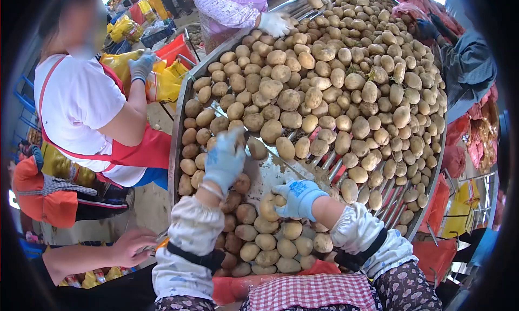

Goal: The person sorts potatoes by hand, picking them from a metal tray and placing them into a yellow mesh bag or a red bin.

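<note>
My left hand, in a light blue and white glove, reaches over the left side of the metal sorting table. Its fingers are smeared by motion near several potatoes, and I cannot make out a grip. A dark potato lies just right of those fingertips. My right hand, gloved alike, is closed round a pale potato above the near end of the table. Beneath it, more potatoes sit close to my checked apron.
A large heap of potatoes covers the far and right parts, over metal rollers. A co-worker in a red apron stands left; another's gloved hand touches the heap's far edge. A bare hand is at lower left.
</note>
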Tool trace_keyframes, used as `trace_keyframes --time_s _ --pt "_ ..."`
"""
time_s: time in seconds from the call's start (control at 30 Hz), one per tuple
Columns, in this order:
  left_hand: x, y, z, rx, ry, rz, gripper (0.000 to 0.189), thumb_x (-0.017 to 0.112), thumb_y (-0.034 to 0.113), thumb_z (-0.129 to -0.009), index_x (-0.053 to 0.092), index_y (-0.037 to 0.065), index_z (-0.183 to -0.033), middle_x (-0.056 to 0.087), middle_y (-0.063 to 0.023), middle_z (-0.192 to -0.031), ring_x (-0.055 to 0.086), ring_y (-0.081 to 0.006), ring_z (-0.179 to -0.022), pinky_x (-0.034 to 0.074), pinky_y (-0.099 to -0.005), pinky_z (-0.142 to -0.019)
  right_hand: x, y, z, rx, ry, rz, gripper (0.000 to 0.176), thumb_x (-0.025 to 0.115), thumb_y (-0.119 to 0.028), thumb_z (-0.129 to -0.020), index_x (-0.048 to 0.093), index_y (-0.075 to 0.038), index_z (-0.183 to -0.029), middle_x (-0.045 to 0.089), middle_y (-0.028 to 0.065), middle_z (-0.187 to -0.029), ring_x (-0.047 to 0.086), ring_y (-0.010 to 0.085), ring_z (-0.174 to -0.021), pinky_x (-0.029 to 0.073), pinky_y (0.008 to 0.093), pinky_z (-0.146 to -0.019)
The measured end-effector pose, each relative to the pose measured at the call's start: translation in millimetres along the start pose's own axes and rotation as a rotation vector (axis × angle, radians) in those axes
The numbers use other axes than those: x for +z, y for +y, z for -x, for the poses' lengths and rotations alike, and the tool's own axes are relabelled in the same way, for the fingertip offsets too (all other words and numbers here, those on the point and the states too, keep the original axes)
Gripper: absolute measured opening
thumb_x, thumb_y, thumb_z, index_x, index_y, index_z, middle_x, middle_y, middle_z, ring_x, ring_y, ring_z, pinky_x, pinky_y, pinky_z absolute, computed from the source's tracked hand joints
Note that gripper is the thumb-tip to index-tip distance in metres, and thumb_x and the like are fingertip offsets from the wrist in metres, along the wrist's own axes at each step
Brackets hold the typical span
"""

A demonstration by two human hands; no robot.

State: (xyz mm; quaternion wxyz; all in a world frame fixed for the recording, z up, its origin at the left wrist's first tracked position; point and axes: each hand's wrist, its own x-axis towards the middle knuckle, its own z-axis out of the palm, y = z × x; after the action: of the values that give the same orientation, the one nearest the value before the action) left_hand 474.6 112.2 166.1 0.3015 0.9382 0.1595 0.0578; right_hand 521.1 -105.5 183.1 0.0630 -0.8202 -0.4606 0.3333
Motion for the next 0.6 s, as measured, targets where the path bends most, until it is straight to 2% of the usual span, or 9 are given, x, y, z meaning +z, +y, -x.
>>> trace_keyframes --time_s 0.07,0.1,0.2,0.33,0.4,0.43,0.5,0.53,0.6 --pt "-9.4 5.2 -38.4 0.018 0.308 -0.183 0.039 0.057 0.025 -0.085 0.055 0.020 -0.123 0.058 -0.0201 -0.113 0.059 -0.0376 -0.102 0.049 -0.0441 -0.087 -3.1 -2.0 -8.4 0.027 -0.064 -0.030 0.056 0.061 -0.045 -0.078 0.059 -0.010 -0.122 0.065 0.0197 -0.107 0.063 0.0334 -0.100 0.049 0.0422 -0.087" --pt "-4.5 -1.7 -54.5 0.023 0.307 -0.180 0.039 0.057 0.025 -0.085 0.055 0.020 -0.123 0.058 -0.0201 -0.113 0.059 -0.0376 -0.102 0.049 -0.0441 -0.087 -4.9 -2.1 -12.1 0.048 -0.126 -0.059 0.059 0.062 -0.048 -0.077 0.059 -0.010 -0.122 0.064 0.0191 -0.110 0.063 0.0356 -0.099 0.049 0.0422 -0.087" --pt "6.5 -3.0 -84.0 -0.038 0.068 -0.306 0.035 0.059 0.021 -0.083 0.059 0.018 -0.118 0.056 -0.0214 -0.114 0.060 -0.0377 -0.101 0.049 -0.0458 -0.085 -7.7 4.0 -20.6 0.052 -0.271 0.009 0.058 0.063 -0.047 -0.077 0.059 -0.011 -0.122 0.065 0.0197 -0.109 0.062 0.0356 -0.099 0.049 0.0427 -0.086" --pt "20.3 8.9 -36.9 -0.053 -0.106 -0.318 0.031 0.059 0.022 -0.083 0.061 0.018 -0.113 0.057 -0.0209 -0.112 0.060 -0.0381 -0.098 0.050 -0.0455 -0.083 -5.3 6.5 -6.7 -0.005 -0.221 -0.018 0.056 0.064 -0.045 -0.078 0.059 -0.012 -0.123 0.063 0.0197 -0.112 0.062 0.0362 -0.100 0.049 0.0434 -0.085" --pt "19.5 4.0 -24.9 0.270 -0.036 -0.101 0.027 0.058 0.021 -0.084 0.063 0.019 -0.111 0.056 -0.0205 -0.107 0.061 -0.0383 -0.095 0.050 -0.0446 -0.081 1.1 7.5 8.5 -0.049 0.001 -0.074 0.055 0.065 -0.043 -0.077 0.059 -0.014 -0.124 0.060 0.0194 -0.116 0.062 0.0372 -0.099 0.050 0.0443 -0.084" --pt "20.2 1.9 -31.3 0.278 -0.043 -0.104 0.027 0.058 0.021 -0.084 0.063 0.019 -0.111 0.056 -0.0205 -0.107 0.061 -0.0383 -0.095 0.050 -0.0446 -0.081 5.4 10.2 12.6 -0.044 0.007 -0.082 0.055 0.065 -0.043 -0.077 0.059 -0.014 -0.124 0.060 0.0194 -0.116 0.062 0.0372 -0.099 0.050 0.0443 -0.084" --pt "1.1 26.4 -54.9 0.152 0.305 -0.242 0.025 0.056 0.019 -0.086 0.064 0.020 -0.109 0.055 -0.0198 -0.113 0.061 -0.0369 -0.098 0.051 -0.0435 -0.082 13.3 14.3 20.5 -0.067 0.174 -0.157 0.047 0.061 -0.039 -0.080 0.060 -0.014 -0.120 0.064 0.0181 -0.111 0.063 0.0359 -0.099 0.051 0.0433 -0.085" --pt "0.6 31.5 -71.6 0.153 0.302 -0.236 0.025 0.056 0.019 -0.086 0.064 0.020 -0.109 0.055 -0.0198 -0.113 0.061 -0.0369 -0.098 0.051 -0.0435 -0.082 14.3 10.4 23.0 -0.061 0.171 -0.156 0.047 0.061 -0.039 -0.080 0.060 -0.014 -0.120 0.064 0.0181 -0.111 0.063 0.0359 -0.099 0.051 0.0433 -0.085" --pt "-1.0 41.4 -109.9 -0.064 0.037 -0.556 0.030 0.055 0.019 -0.089 0.062 0.020 -0.118 0.053 -0.0175 -0.121 0.059 -0.0359 -0.106 0.051 -0.0431 -0.083 8.5 -5.9 20.3 0.006 0.047 -0.063 0.044 0.062 -0.037 -0.080 0.061 -0.013 -0.117 0.064 0.0171 -0.111 0.063 0.0352 -0.099 0.051 0.0431 -0.085"
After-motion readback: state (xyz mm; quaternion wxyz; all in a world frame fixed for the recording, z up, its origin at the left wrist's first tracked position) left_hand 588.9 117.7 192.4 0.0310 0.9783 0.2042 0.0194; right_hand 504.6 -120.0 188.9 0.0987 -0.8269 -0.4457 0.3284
